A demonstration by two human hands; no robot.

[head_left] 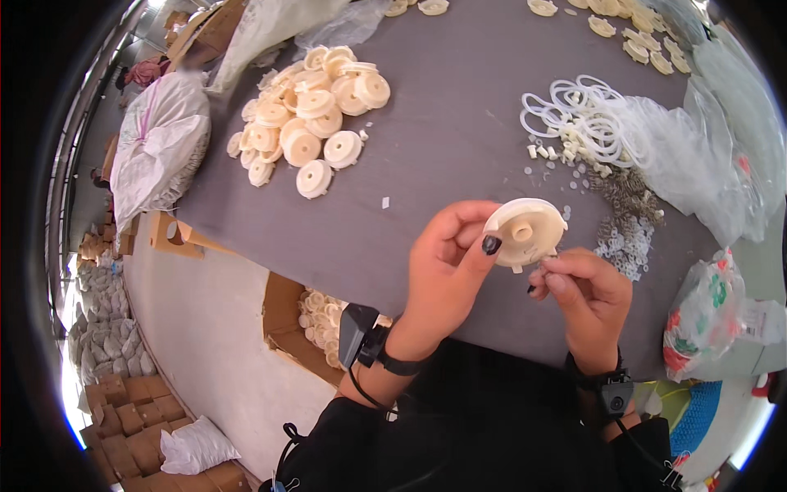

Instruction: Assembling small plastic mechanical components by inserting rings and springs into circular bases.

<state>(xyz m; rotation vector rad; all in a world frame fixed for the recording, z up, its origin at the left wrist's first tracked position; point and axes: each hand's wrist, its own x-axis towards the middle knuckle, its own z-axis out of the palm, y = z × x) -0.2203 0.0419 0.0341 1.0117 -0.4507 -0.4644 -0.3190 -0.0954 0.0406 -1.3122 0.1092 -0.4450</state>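
Observation:
My left hand (443, 275) holds a cream round plastic disc (525, 231) with a raised hub, above the near edge of the grey table (443, 123). The thumb lies over the disc's left rim. My right hand (584, 297) is just below and to the right of the disc. Its fingertips pinch at the disc's lower right rim, perhaps on a very small part that I cannot make out. A pile of the same cream discs (307, 115) lies at the table's far left.
White rubber rings (578, 111), small white bits, a heap of small metal springs (627, 193) and tiny washers (621, 246) lie to the right. Clear plastic bags (721, 164) line the right edge. A cardboard box of discs (316, 320) stands below the table. Sacks (160, 148) are at left.

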